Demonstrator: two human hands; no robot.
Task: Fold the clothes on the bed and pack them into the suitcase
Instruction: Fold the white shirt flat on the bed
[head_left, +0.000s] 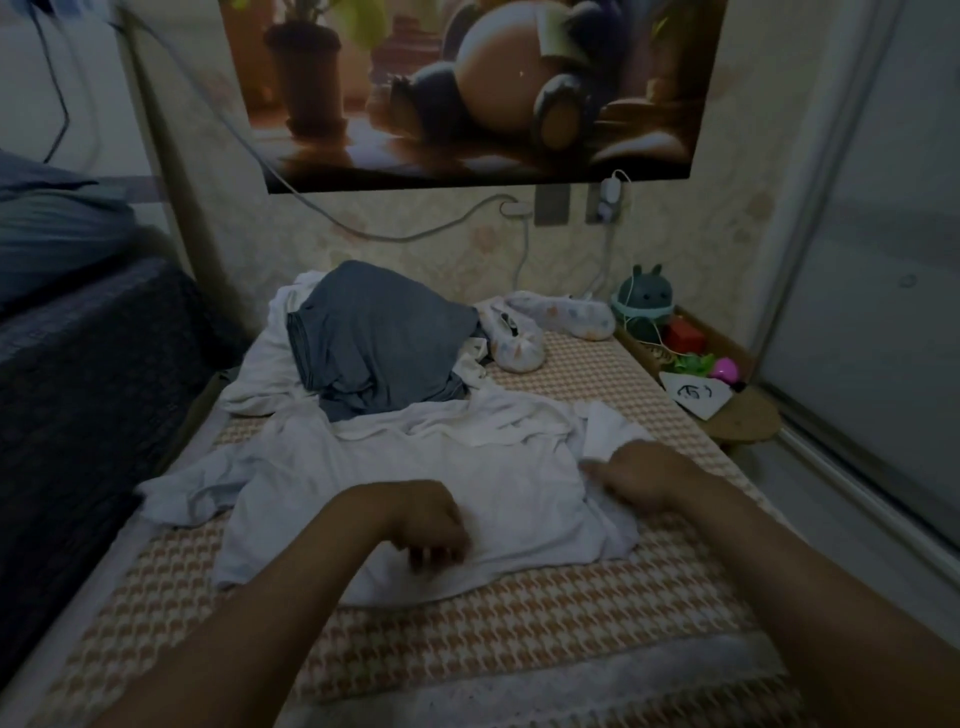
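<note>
A white T-shirt (519, 483) lies spread on the bed's houndstooth cover (519, 639), right in front of me. My left hand (431, 519) rests on its lower middle with the fingers bent down onto the cloth. They are blurred, so I cannot tell whether they hold fabric. My right hand (639, 478) grips the shirt's right side by the sleeve, where the cloth bunches up. Behind the shirt is a heap with a grey garment (384, 332) on top of other white clothes (260, 374). No suitcase is in view.
Two small white patterned pieces (566, 317) lie at the bed's far right. A wooden side shelf (748, 421) holds a rabbit-shaped lamp (644, 301), toys and a card. There is a dark blanket (93, 364) on the left, a sliding door (872, 260) on the right, and cables on the wall.
</note>
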